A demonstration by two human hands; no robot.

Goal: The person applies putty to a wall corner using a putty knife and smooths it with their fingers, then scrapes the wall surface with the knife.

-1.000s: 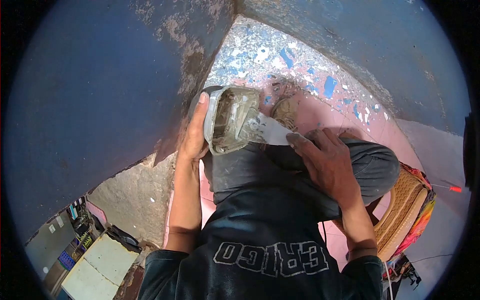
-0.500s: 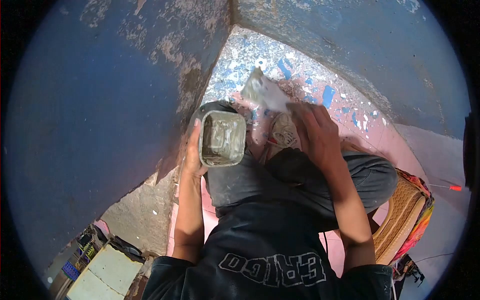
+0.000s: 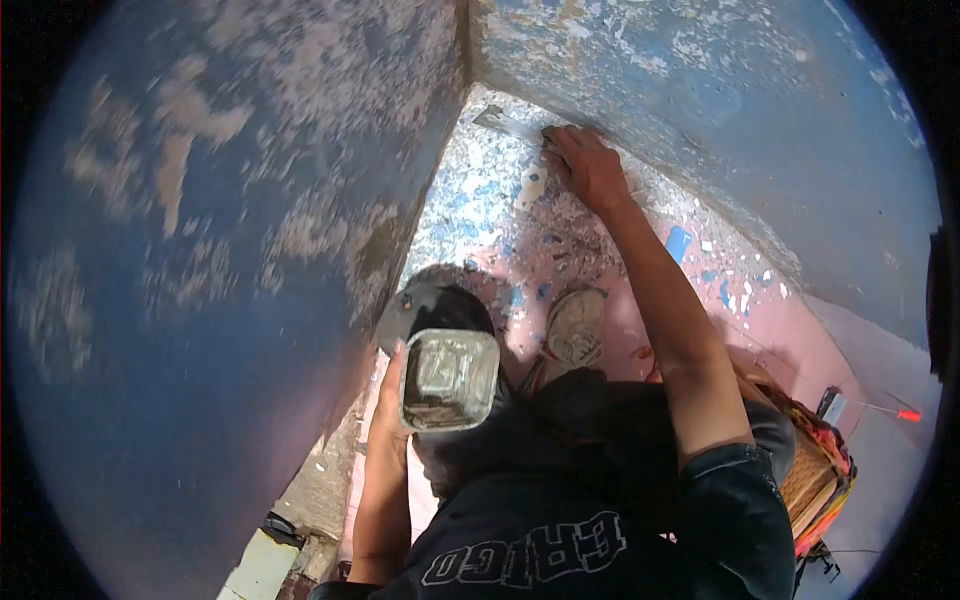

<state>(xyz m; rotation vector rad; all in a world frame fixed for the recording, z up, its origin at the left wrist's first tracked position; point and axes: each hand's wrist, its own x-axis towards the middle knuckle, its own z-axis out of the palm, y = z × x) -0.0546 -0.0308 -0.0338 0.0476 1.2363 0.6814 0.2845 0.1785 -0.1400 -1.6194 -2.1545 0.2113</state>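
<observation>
My left hand [image 3: 386, 410] grips a squarish container [image 3: 486, 378] by its left side, above my left knee. Greyish-green paste is smeared over its inner walls and bottom. My right hand [image 3: 592, 172] reaches far forward, closed around a putty knife [image 3: 512, 125]. The blade points left, toward the corner, low beside the right wall, with grey-green paste near its tip. The handle is mostly hidden by my fingers. Whether the blade touches the wall cannot be made out.
Blue walls with peeling patches, left [image 3: 200, 330] and right [image 3: 690, 90], meet ahead. Paint flakes litter the pink floor [image 3: 625, 330]. My shoe [image 3: 575, 325] stands between my knees. At right are a woven seat [image 3: 805, 475] and a red-handled tool [image 3: 908, 415].
My right hand has stretched forward with the putty knife, from near my shoe to the corner. The left hand and container sit lower in view, as the camera view has shifted.
</observation>
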